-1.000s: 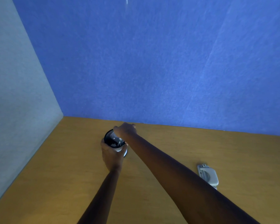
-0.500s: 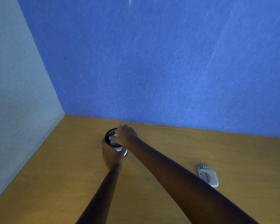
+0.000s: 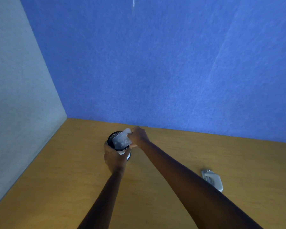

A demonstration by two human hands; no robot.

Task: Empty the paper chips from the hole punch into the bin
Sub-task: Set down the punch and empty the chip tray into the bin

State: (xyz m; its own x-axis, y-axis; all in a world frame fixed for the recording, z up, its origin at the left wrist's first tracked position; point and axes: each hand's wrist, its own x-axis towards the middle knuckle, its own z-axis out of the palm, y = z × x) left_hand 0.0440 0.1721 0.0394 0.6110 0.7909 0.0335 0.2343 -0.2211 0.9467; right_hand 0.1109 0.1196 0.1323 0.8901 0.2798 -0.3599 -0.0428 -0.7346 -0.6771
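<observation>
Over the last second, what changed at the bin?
The right hand drew back from the far rim and tipped the clear chip tray into view over the bin. The left hand stayed gripping the bin; the hole punch stayed on the desk.

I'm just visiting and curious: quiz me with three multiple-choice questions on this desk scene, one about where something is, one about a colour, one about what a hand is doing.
1. Where does the hole punch body lie?
A. On the desk, right of the arms
B. Inside the bin
C. In the left hand

2. What colour is the back wall?
A. Red
B. Blue
C. Black

3. What is the right hand doing?
A. Resting flat on the desk
B. Pointing at the wall
C. Holding the clear chip tray over the bin

Answers: 1 A, it sits alone on the desk. 2 B, the panel is plainly blue. 3 C, the tray is tilted above the mesh bin, which the left hand grips.
</observation>
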